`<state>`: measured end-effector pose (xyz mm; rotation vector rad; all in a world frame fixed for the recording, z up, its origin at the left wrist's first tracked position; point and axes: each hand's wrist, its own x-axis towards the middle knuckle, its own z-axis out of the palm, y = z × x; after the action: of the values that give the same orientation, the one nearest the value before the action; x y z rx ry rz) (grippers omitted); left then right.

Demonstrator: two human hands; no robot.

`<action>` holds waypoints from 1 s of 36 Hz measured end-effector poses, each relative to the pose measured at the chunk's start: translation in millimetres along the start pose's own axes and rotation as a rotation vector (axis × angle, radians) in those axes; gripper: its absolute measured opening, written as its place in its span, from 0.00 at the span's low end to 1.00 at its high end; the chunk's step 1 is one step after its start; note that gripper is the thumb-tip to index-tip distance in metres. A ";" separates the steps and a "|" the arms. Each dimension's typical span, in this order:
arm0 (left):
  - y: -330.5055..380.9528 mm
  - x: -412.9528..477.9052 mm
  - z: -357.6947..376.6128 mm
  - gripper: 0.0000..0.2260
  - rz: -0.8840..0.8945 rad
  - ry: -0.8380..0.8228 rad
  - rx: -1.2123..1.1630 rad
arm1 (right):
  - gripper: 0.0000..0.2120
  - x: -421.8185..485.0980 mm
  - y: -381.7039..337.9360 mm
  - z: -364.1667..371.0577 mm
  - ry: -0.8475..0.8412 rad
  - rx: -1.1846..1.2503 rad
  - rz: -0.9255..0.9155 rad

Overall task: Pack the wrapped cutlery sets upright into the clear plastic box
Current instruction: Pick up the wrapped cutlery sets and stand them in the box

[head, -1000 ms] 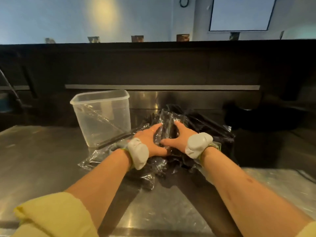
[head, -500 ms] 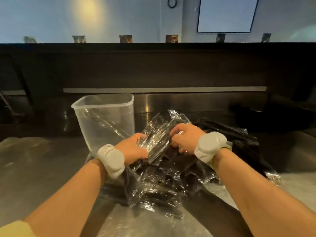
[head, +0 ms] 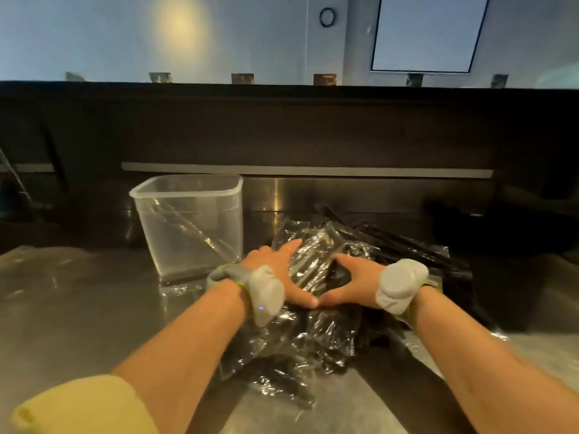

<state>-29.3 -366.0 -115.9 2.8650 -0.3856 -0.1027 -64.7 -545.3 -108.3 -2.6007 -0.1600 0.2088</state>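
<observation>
Wrapped cutlery sets [head: 332,336], black pieces sealed in crinkled clear film, lie in a loose heap on the brushed steel counter [head: 78,308] in front of us, just to the right of the tall clear plastic box [head: 188,191]. The box stands upright on the counter with its lid off, and inside it we see one long clear-wrapped piece [head: 188,228] leaning at a slant from the upper left toward the lower right corner. Our left hand [head: 275,274] and right hand [head: 355,280] lie on top of the heap with a small bundle of sets [head: 308,264] between them. Both hands are spread: the fingers reach forward along either side of the bundle and press against it, and the two thumbs [head: 308,300] meet tip to tip at its near end. The right hand's outer fingers are hidden behind the film, so we cannot tell how they lie. Each wrist wears a padded grey band [head: 266,292], and a rolled pale yellow sleeve [head: 81,405] shows on the left arm. More black sets [head: 407,245] spread toward the back right of the heap, near the dark wall panel [head: 282,130].
</observation>
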 end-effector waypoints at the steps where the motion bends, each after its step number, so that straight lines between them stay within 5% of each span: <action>1: -3.1 0.3 -2.0 0.54 0.016 0.006 -0.033 | 0.35 -3.0 -0.8 -2.0 -0.002 0.022 -0.046; 8: -39.4 -11.1 -20.2 0.45 0.014 0.029 -0.132 | 0.39 -3.2 -9.8 5.4 -0.110 0.068 -0.241; 14: -52.8 -15.2 -30.2 0.38 -0.012 0.033 -0.382 | 0.34 3.3 -3.1 1.9 -0.057 0.102 -0.220; 20: -66.2 -9.6 -24.1 0.59 -0.068 0.058 -0.643 | 0.27 9.7 0.3 3.1 0.130 -0.120 -0.050; 24: -47.8 -19.8 -21.3 0.35 -0.024 -0.031 -1.131 | 0.15 16.3 6.4 -2.6 0.391 -0.033 -0.007; 26: -42.6 -21.0 -19.5 0.31 0.000 -0.115 -1.249 | 0.12 18.0 4.0 -4.7 0.456 0.216 -0.035; 31: -30.6 -26.2 -18.2 0.19 -0.011 -0.012 -1.312 | 0.21 10.9 -12.1 -3.4 0.198 0.908 0.050; 34: -20.3 -28.5 -15.7 0.20 0.031 -0.029 -1.204 | 0.19 14.2 -5.6 -1.6 0.205 0.816 0.052; 36: -17.4 -27.6 -14.3 0.13 0.082 0.056 -0.916 | 0.18 18.3 3.0 -3.9 0.322 0.752 0.062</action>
<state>-50.0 -339.0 -105.5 1.9432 -0.3270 -0.1386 -45.8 -547.0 -108.6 -1.8551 0.1020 -0.1165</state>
